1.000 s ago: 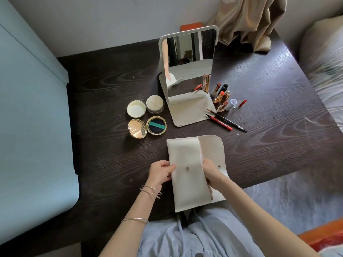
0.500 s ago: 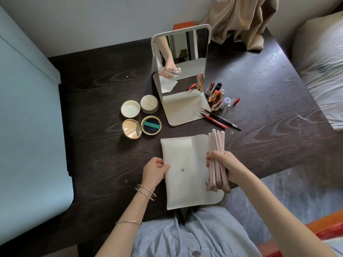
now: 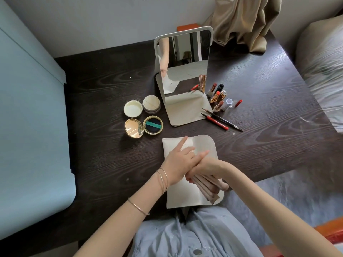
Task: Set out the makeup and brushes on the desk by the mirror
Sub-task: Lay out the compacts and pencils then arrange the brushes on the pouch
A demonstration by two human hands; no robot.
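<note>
A cream pouch point(image 3: 178, 197) lies flat at the desk's front edge. My right hand point(image 3: 209, 167) grips a bundle of pink makeup brushes point(image 3: 207, 189) above it, their handles pointing down and to the right. My left hand point(image 3: 179, 160) lies across the right hand with fingers straight, over the pouch's upper part; the brush heads are hidden under the hands. A standing mirror point(image 3: 185, 51) is at the back. Lipsticks point(image 3: 216, 96) and two pencils point(image 3: 220, 120) sit to its right. An open gold compact point(image 3: 143, 126), a powder jar point(image 3: 151, 104) and its lid point(image 3: 133, 109) sit to its left.
The dark wood desk point(image 3: 104, 149) ends just below the pouch. A pale blue panel point(image 3: 27, 127) borders it on the left, a bed point(image 3: 323, 71) on the right. Beige cloth point(image 3: 241, 21) hangs onto the far right corner.
My right hand drew the brushes out of the pouch, held them upright, then tipped the handles down and right. My left hand left the pouch's edge and moved across over the right hand.
</note>
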